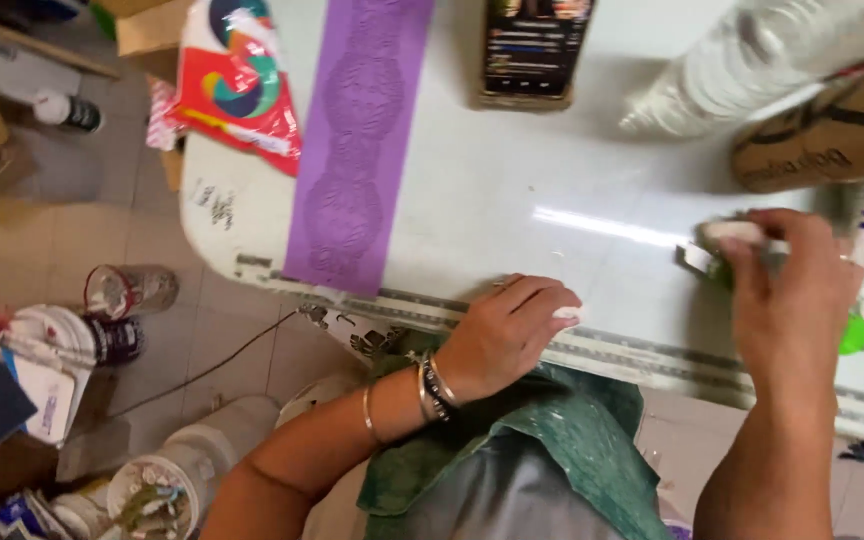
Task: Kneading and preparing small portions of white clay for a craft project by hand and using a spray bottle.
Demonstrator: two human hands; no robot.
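My left hand (507, 330) rests on the near edge of a white table (472, 190), fingers curled, with a small white piece at the fingertips; bangles circle the wrist. My right hand (787, 280) is further right, closed around a small green and white object (722, 250) that it presses on the tabletop. A long purple textured mat (357, 140) lies flat across the table to the left of both hands. A ruler strip (632, 350) runs along the table's front edge.
A phone (534, 50) lies at the table's far side, a clear plastic bottle (752, 60) and a cardboard box (832, 130) at the far right. A colourful bag (237, 80) hangs at the left corner. Jars, tubs and clutter cover the floor at left.
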